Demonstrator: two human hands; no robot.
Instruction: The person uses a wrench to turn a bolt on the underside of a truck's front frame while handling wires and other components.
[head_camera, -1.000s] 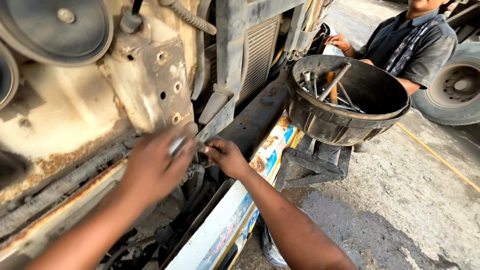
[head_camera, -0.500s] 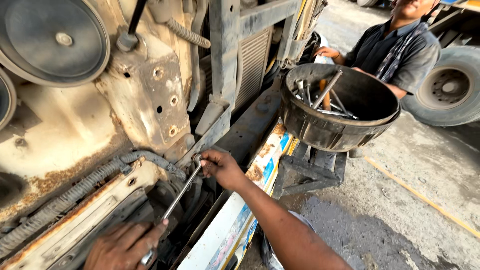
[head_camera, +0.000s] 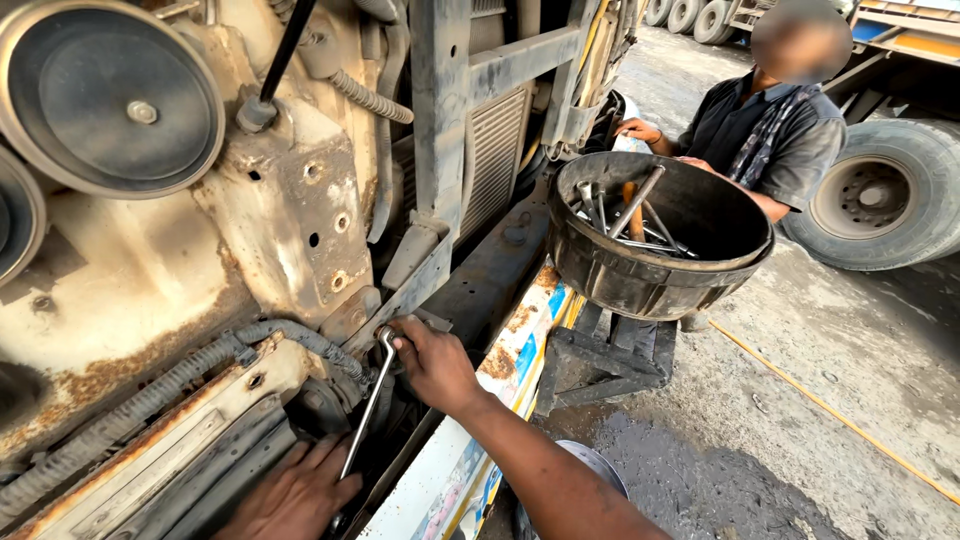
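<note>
Steel wrench (head_camera: 366, 405): our right hand (head_camera: 432, 362) pinches its ring end, left hand (head_camera: 297, 492) grips the handle; bolt underneath hidden.

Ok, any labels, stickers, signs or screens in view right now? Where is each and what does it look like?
Printed panel: a long strip along the vehicle's front edge, just right of the right hand; white with blue and orange patches, worn and rust-stained.
Lower stretch of that strip: near the bottom edge, white with a small coloured picture, partly hidden by the forearm.
No screens, signs or packages show.
</note>
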